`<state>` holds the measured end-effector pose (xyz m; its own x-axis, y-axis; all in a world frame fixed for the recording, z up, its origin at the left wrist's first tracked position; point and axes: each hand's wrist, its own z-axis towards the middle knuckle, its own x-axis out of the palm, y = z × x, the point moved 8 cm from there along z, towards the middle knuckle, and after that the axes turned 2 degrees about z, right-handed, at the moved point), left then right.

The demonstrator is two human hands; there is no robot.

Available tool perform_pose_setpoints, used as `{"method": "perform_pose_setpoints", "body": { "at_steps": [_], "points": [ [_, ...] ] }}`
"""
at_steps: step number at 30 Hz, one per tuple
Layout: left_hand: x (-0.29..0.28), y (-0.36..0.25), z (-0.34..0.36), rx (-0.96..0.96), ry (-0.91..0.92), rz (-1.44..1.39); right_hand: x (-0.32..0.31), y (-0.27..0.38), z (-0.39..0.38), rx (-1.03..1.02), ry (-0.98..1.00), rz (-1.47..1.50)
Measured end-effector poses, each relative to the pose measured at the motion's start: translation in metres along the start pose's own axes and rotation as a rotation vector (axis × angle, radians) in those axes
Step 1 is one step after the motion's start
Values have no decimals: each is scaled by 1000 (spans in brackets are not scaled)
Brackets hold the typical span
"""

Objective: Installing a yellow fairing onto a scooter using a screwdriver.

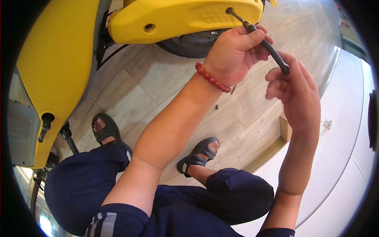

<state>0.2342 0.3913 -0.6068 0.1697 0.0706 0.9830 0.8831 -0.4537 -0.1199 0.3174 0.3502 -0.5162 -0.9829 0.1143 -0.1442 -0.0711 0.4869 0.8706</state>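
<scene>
A screwdriver (272, 51) with a dark textured handle and a thin metal shaft slants from the upper middle toward the right. Its tip sits in a round recess (229, 11) of a yellow panel (177, 21). Close to the shaft, my left hand (239, 51) pinches the front of the handle between thumb and fingers. My right hand (294, 87) has its curled fingers around the rear end of the handle. A red bead bracelet (213, 81) circles my left wrist.
The yellow vehicle body (59, 51) fills the left, with a black tire (189, 43) under the panel. Another recessed bolt hole (149, 27) shows in the panel. A small dark screw (216, 106) lies on the plank floor. A white ribbed surface (319, 158) stands at the right.
</scene>
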Motion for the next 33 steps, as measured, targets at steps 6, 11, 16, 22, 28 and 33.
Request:
{"method": "perform_pose_setpoints", "body": {
  "at_steps": [6,11,16,22,28,33],
  "points": [
    [-4,8,9,15,45,22,7,35,-10,-390,-74,-822],
    [7,6,0,-65,35,-121,2,-12,1,264,280,257],
    [-3,5,3,23,79,-1,-3,3,2,48,91,-204],
    [-5,6,7,6,5,9,12,42,-16,-510,-106,-836],
    [-5,11,9,-32,-8,8,1,-9,4,262,257,124],
    [-9,11,7,-41,-48,15,25,40,-21,-667,-81,-1158]
  ]
}}
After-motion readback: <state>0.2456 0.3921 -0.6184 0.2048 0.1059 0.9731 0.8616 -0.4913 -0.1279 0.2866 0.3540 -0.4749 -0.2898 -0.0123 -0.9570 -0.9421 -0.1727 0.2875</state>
